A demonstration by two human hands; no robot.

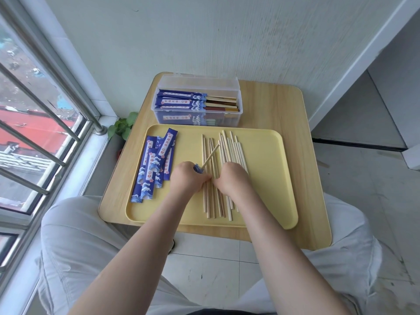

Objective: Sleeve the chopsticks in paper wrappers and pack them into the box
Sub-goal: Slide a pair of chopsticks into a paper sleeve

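Box [236,94] part-filled with sleeved pairs; many bare chopsticks [229,155] and wrappers [151,169] remain on tray [272,178]; left hand [187,178] pinches a wrapper, right hand [234,178] closes on chopsticks.

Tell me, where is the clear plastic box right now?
In the head view the clear box sits at the table's far edge by the wall, just beyond the yellow tray, already holding sleeved chopsticks.

A small square table with a light wood-grain top [279,105] stands against a pale textured wall [193,35]. Far left of it, a green leafy plant [122,126] sits by the window sill. A window with grey metal bars [34,114] fills the left side. White floor tiles [204,269] lie near.
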